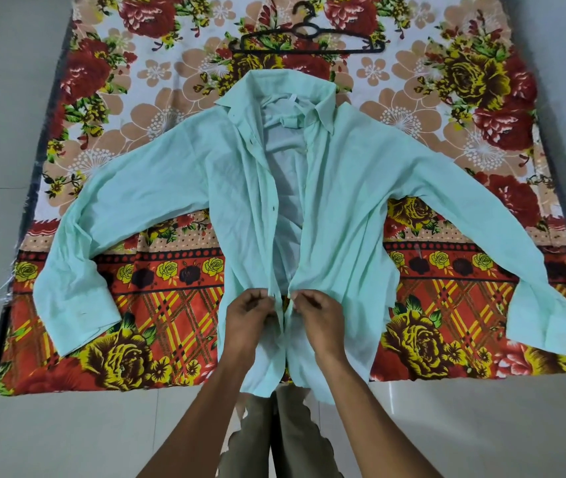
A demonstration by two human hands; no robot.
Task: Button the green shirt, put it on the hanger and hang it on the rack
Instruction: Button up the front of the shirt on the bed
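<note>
- Head view. One green shirt [343,188]: pale mint, long-sleeved, collared, creased. It lies front up on the floral sheet [157,263], collar toward the far end, both sleeves spread out to the sides and bent down at the elbows, cuffs nearest the viewer. The front stands open from the collar down to the hands, showing the paler inside of the back panel; small dark marks dot the edge of the left-hand front panel.
- One left hand [250,317]: fingers curled, thumb and fingertips pinching the edge of the shirt's left-hand front panel, low on the shirt near the hem.
- One right hand [316,315]: fingers curled, pinching the edge of the opposite front panel at the same height. The two hands sit just beside each other, the two cloth edges drawn nearly together between them.
- One black hanger [309,39]: flat on the sheet beyond the shirt's collar, apart from it, hook pointing away from the shirt.
- One floral sheet: red, yellow and peach flowers, spread under the shirt on a pale tiled floor [16,436].
- Two trousered legs show below the shirt's hem.
</note>
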